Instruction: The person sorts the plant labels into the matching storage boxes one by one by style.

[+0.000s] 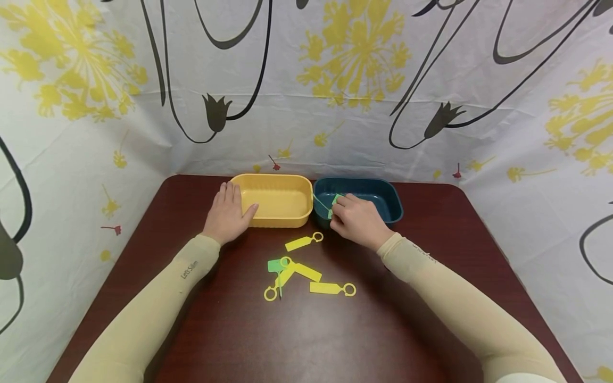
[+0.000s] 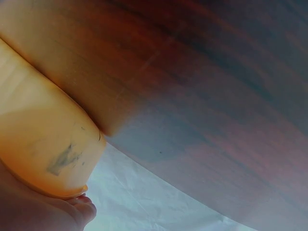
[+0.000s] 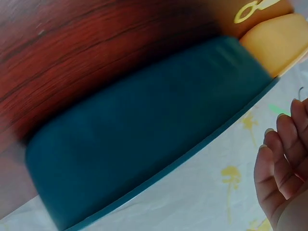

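Note:
My left hand (image 1: 226,215) rests on the left rim of the yellow bin (image 1: 275,221), fingers straight and thumb over the front edge. In the left wrist view part of that hand (image 2: 67,211) touches the bin's edge. My right hand (image 1: 359,219) is over the left part of the dark teal bin (image 1: 390,210), and its curled fingers pinch a green tag (image 1: 337,199). The tag's thin tail slants up toward the yellow bin's edge. The right wrist view shows the fingers (image 3: 284,144) beyond the teal bin's rim, with a bit of green past them.
On the dark red table (image 1: 297,340), in front of the bins, lie several yellow ring-ended tags, such as one near the bins (image 1: 299,243) and one farther right (image 1: 325,288). Another green tag (image 1: 275,266) lies among them. A patterned cloth (image 1: 287,80) hangs behind.

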`<state>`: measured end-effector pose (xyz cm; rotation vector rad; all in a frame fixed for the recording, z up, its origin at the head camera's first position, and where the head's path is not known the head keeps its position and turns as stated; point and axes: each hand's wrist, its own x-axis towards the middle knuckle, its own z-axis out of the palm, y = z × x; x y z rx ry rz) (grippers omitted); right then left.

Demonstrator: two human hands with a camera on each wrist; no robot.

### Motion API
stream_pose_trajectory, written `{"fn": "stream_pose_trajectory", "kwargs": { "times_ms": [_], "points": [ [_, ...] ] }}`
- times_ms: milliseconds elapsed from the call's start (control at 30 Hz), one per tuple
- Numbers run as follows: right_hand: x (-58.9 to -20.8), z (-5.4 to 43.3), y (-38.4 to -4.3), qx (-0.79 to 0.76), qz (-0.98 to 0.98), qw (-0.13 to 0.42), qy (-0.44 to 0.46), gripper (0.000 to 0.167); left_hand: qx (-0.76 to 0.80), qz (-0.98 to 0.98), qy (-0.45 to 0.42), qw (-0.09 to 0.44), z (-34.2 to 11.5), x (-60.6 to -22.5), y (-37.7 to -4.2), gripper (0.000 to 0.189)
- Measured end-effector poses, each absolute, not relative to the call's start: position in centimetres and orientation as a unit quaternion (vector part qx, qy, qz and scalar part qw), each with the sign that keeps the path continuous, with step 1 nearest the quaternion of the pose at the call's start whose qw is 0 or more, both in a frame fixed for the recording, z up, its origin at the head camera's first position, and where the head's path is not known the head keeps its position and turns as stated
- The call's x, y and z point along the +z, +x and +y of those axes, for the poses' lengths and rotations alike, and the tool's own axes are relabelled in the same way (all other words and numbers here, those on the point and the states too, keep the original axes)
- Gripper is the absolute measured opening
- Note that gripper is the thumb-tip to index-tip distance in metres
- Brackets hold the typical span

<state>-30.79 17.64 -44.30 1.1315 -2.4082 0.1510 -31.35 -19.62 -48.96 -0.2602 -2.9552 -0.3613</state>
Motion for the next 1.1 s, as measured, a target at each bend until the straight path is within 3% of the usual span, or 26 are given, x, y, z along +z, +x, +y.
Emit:
{"fn": "stream_pose_trajectory", "kwargs": {
  "times_ms": [733, 1100],
  "points": [
    [-44.6, 20.7, -33.7, 0.049, -0.903, 0.195, 0.379, 0.013, -0.123, -0.986, -0.085, 0.072, -19.6, -48.9, -31.5, 0.097],
    [-44.4, 22.1, -34.9, 0.02, -0.916, 0.141, 0.375, 0.018, -0.124, -0.986, -0.087, 0.073, -19.7, -49.0, -31.3, 0.096]
  ]
}}
